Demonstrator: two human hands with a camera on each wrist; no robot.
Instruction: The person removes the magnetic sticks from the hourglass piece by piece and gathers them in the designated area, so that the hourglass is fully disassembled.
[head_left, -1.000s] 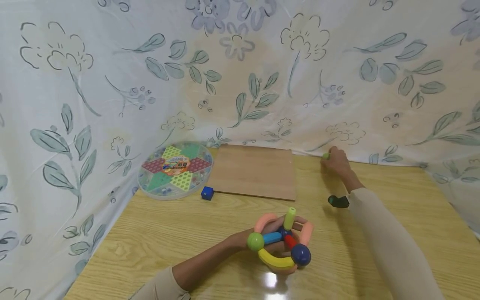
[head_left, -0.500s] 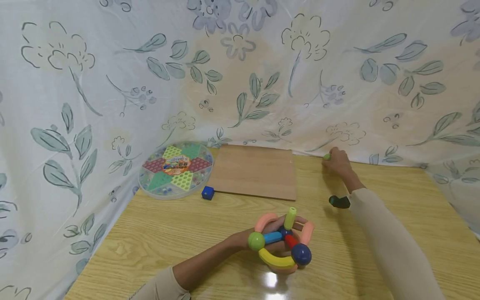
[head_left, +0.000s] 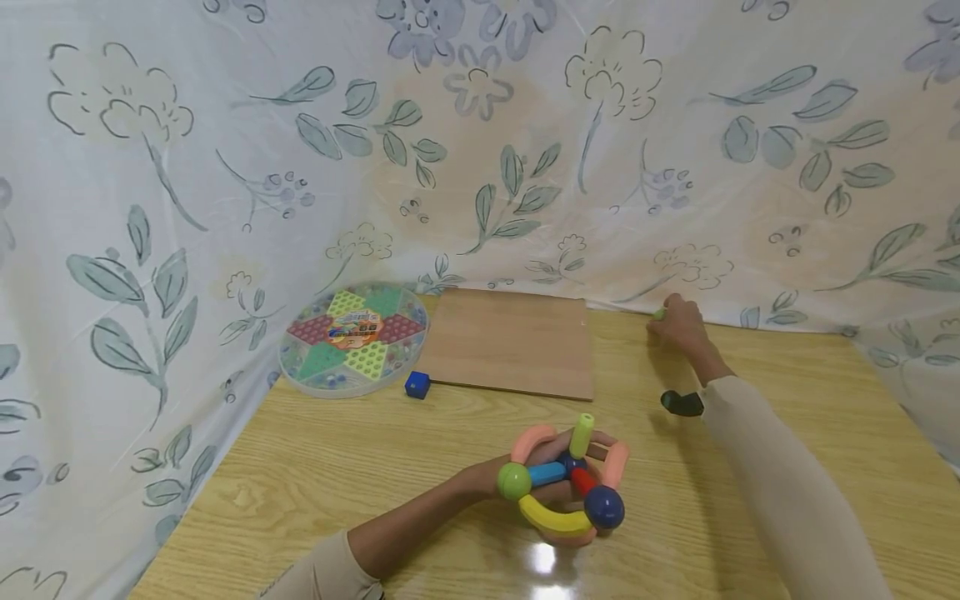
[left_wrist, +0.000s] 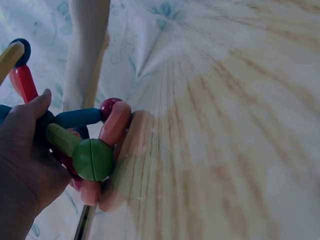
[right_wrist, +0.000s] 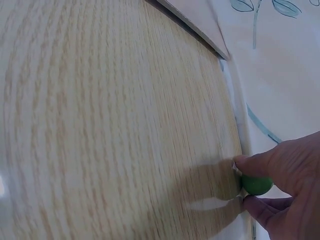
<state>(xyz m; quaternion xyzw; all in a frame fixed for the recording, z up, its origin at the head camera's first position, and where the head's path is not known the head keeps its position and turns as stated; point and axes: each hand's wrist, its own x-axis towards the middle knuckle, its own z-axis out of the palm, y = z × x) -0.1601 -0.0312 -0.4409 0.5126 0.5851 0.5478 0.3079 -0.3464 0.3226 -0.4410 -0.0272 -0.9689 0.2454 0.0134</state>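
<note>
Right hand: right hand [head_left: 678,327] reaches to the far edge of the surface [head_left: 375,467], at about 1 o'clock from the person, where the wood meets the flowered cloth [head_left: 480,150].
Right grip: thumb and fingertips [right_wrist: 252,162] pinch a small green piece [right_wrist: 257,184]; in the head view only its tip [head_left: 657,314] shows at the hand's 10 o'clock side.
Piece position: low on the surface, right against the cloth; whether it is a ball or a rod end cannot be told.
Left hand: left hand [head_left: 551,483] sits near the front, at about 6 o'clock, fingers curled round the toy assembly [head_left: 562,487].
Assembly: curved pink and yellow bars, blue and red rods, a green ball [left_wrist: 93,159] and a dark blue ball [head_left: 603,506]; a light green rod [head_left: 581,435] stands up, leaning slightly towards 1 o'clock.
Key relation: green piece lies well apart from the assembly, towards 1 o'clock from it; right hand alone is on it.
Between: black wrist camera [head_left: 681,403] under the right sleeve.
Elsewhere: wooden board [head_left: 510,342] at 12 o'clock; blue cube [head_left: 417,384] and round game tray [head_left: 352,337] at 10 o'clock.
</note>
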